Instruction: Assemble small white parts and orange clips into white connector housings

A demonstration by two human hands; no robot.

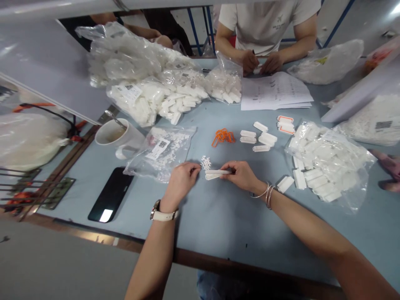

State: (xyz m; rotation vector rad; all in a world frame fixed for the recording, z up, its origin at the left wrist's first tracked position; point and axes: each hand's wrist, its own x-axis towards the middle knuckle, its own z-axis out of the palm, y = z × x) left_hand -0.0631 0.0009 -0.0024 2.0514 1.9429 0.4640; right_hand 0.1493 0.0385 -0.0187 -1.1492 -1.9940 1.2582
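My right hand (241,174) grips one end of a slim white plastic housing (214,176), held just above the blue table. To its left my left hand (183,179) is closed with thumb and forefinger together, and anything between the fingertips is too small to make out. Just beyond the housing's left end lies a little pile of tiny white parts (206,162). Farther off are a heap of orange frames (223,136) and several loose white housings (261,137). Some white housings with orange edging (285,124) lie to the right of those.
A clear bag of tiny white parts (168,150), a mug with a spoon (114,135) and a black phone (111,194) are on the left. Bags of white housings (328,162) lie right and at the back. Across the table, a person works behind printed sheets (275,92).
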